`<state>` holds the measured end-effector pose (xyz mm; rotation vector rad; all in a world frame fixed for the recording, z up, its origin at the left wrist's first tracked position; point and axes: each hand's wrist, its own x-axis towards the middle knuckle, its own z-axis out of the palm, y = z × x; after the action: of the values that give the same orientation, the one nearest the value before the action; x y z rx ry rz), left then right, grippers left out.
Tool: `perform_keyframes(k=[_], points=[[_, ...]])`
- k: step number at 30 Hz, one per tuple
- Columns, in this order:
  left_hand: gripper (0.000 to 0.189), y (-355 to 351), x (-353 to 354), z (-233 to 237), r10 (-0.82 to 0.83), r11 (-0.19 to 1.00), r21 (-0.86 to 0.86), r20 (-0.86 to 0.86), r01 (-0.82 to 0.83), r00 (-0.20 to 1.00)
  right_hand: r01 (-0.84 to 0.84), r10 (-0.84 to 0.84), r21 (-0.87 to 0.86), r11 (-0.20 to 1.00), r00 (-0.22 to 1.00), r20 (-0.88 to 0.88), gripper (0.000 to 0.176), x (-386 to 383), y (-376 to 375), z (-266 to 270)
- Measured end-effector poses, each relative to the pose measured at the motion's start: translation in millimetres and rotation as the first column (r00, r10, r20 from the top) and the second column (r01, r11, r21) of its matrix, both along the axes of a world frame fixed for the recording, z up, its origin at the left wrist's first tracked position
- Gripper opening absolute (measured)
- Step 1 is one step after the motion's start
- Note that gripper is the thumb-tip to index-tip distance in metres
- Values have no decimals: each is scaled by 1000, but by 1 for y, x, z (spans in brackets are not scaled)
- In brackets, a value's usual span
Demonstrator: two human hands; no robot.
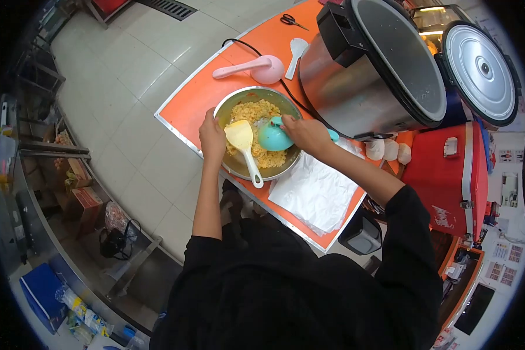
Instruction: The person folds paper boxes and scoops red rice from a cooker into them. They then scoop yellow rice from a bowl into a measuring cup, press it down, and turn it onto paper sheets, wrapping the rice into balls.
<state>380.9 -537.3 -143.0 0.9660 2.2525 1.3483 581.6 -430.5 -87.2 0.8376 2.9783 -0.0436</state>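
Observation:
A steel mixing bowl [230, 166] of yellow-orange rice [256, 109] sits on the orange table. My left hand [212, 139] is closed on the bowl's left rim. In my right hand [306, 135] is a turquoise rice scoop [275, 139], its rounded cup down in the bowl at the rice; my fingers cover much of its handle. A white rice paddle [248, 153] lies across the bowl, its yellow-smeared blade over the rice and its handle over the near rim. Behind the bowl lies a pink scoop [265, 70].
A large open rice cooker [356, 81] stands right of the bowl, its cord [289, 93] crossing the table. White plastic sheets [315, 192] lie near the front edge. A white paddle [296, 55], scissors [293, 21] and a red cooler box [443, 175] are nearby.

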Motion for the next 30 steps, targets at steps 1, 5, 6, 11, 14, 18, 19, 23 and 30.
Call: perform_keyframes(k=[1,5,6,11,14,18,19,23,30], points=[[27,-1,1,1,5,1000,-20,-24,-6,1000,17,-17,-38,999,1000,0,23,4,-4,-1],[25,-2,8,-1,44,999,-5,-24,-44,999,83,-74,-148,985,995,61,24,11,-35,2],[25,-1,9,-4,45,999,-5,-18,-45,999,92,-86,-192,977,995,44,25,10,-41,0],[25,0,8,-12,61,996,65,-37,-58,997,-19,50,-275,961,993,106,29,2,-32,-4],[26,2,6,-12,37,997,64,-13,-36,999,-82,150,-401,913,978,142,34,-9,-7,-6],[27,6,4,-11,3,998,60,-71,1,997,-181,363,-427,886,845,394,37,-50,39,-14],[28,8,2,-12,-4,998,60,-74,8,997,-186,368,-433,882,845,388,37,-54,45,-13],[27,15,-1,-8,56,997,52,-86,-51,995,-305,360,-230,924,898,255,35,-37,56,-4],[24,30,1,-4,131,990,48,-1,-131,991,-161,167,-113,980,985,42,24,-5,17,-4]])
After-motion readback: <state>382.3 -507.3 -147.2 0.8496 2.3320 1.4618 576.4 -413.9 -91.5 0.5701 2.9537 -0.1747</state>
